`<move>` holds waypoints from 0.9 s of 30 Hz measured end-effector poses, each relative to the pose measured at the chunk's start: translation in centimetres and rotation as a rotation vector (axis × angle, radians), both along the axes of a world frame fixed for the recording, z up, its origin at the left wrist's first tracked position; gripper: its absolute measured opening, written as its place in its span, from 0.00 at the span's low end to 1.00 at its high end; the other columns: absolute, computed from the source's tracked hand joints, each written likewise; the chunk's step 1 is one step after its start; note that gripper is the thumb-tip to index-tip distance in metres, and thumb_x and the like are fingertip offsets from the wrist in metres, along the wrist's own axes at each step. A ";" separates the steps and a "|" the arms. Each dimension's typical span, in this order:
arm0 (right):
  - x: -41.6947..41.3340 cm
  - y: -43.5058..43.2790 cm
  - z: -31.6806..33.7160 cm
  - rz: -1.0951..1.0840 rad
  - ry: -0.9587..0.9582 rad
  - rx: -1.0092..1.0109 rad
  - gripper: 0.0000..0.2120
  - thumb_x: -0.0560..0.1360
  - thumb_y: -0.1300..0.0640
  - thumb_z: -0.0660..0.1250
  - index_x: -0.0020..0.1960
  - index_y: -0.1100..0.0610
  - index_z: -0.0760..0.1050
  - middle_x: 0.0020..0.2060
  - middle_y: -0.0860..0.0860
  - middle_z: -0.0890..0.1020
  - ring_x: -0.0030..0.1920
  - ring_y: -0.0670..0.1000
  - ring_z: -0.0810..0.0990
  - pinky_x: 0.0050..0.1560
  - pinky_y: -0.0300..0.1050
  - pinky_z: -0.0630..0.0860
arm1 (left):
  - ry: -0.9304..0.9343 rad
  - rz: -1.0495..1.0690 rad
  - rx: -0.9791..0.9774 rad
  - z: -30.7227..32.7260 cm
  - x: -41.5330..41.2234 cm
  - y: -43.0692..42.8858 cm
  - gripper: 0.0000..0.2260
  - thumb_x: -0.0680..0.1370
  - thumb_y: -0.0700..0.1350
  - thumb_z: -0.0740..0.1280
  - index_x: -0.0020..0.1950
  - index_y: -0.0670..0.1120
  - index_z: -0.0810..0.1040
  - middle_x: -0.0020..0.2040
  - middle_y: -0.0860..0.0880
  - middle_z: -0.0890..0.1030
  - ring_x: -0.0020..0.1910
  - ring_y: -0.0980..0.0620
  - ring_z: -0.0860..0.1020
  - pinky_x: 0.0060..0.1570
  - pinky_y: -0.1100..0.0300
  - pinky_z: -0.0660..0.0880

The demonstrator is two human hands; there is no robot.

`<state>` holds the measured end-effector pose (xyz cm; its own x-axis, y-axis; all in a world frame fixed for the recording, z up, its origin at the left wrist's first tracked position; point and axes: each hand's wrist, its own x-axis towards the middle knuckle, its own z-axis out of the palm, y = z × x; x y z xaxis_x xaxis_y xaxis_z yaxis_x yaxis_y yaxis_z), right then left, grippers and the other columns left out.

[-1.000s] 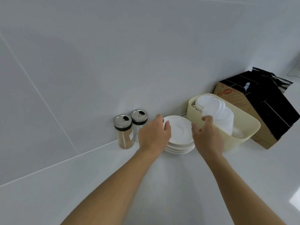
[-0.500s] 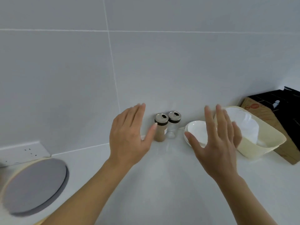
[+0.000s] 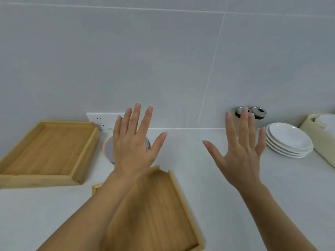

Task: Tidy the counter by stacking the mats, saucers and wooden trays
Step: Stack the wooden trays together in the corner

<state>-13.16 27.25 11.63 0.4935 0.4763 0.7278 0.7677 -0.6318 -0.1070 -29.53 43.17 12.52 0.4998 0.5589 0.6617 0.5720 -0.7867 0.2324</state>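
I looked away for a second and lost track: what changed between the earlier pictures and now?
Both hands let go of the saucer stack and lifted away, open and empty: the left hand, the right hand. The view swung left, bringing two wooden trays and the round mats into sight. The saucers, shakers and cream bin stayed put.

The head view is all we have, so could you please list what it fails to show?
- Mats: mostly behind the left hand.
- Shakers: bodies behind the right hand.
- Near wooden tray: partly under the left forearm.
- Cream basket: cut by the right edge.
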 end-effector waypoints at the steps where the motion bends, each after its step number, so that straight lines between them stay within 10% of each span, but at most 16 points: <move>1: -1.0 0.4 -0.2 0.010 0.002 -0.011 0.35 0.74 0.33 0.52 0.75 0.48 0.48 0.74 0.59 0.58 0.74 0.55 0.55 0.72 0.54 0.44 | 0.006 0.015 -0.009 -0.2 -1.4 0.2 0.30 0.77 0.64 0.49 0.73 0.48 0.63 0.73 0.44 0.65 0.73 0.45 0.61 0.72 0.52 0.50; 17: -11.7 0.9 -4.5 0.057 0.145 -0.181 0.36 0.73 0.35 0.57 0.75 0.48 0.49 0.74 0.59 0.56 0.74 0.57 0.54 0.70 0.54 0.42 | 0.046 0.148 -0.237 -5.6 -16.5 0.9 0.30 0.76 0.61 0.52 0.72 0.44 0.66 0.72 0.43 0.67 0.72 0.45 0.62 0.72 0.51 0.54; 27: -11.8 -2.4 -8.7 -0.023 0.513 -0.480 0.31 0.75 0.36 0.53 0.66 0.60 0.66 0.59 0.57 0.77 0.58 0.57 0.75 0.61 0.52 0.64 | 0.183 0.250 -0.630 -9.2 -17.5 -1.8 0.17 0.79 0.55 0.57 0.56 0.43 0.73 0.39 0.48 0.79 0.43 0.41 0.79 0.41 0.54 0.71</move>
<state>-24.97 24.89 2.92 0.7322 0.6718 0.1122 0.6806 -0.7157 -0.1567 -47.03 41.36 3.34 0.3784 0.9211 0.0916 0.7917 -0.3733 0.4836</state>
